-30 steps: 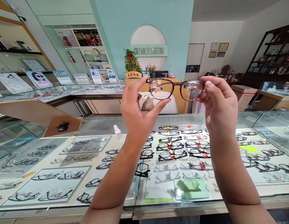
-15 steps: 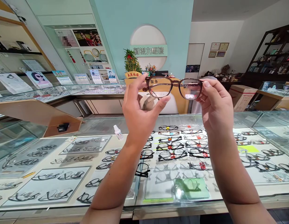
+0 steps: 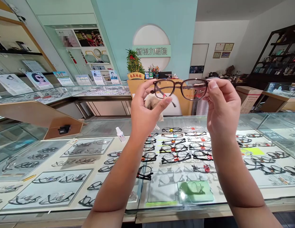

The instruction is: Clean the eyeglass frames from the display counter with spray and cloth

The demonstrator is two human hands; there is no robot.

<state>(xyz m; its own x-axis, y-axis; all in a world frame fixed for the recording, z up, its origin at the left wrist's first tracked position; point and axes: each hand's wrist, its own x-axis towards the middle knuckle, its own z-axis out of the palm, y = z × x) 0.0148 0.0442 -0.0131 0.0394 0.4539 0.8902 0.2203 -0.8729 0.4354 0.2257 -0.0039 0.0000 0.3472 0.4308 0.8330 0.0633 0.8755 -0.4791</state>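
Note:
A pair of dark brown-rimmed eyeglasses (image 3: 178, 83) is held up in front of me above the counter, lenses facing me. My left hand (image 3: 145, 115) is closed on the left end of the frame, its thumb near the lower edge of the left lens. A crumpled beige cloth (image 3: 151, 102) is also tucked in that hand, partly hidden behind the thumb. My right hand (image 3: 223, 109) pinches the right end between thumb and fingers. One temple arm shows through the lenses, and a dark tip pokes out below the left lens.
Below is a glass display counter (image 3: 147, 212) with rows of eyeglasses (image 3: 174, 148) inside. A small white bottle (image 3: 120, 135) stands on the left side. A brown board (image 3: 42, 115) slants in from the left. Beyond are a white chair (image 3: 175, 106) and a yellow desk (image 3: 186, 104).
The eyeglasses have turned and tilted slightly, so a temple tip now shows below the left lens. My left hand has shifted a little right, and more of the cloth hangs down.

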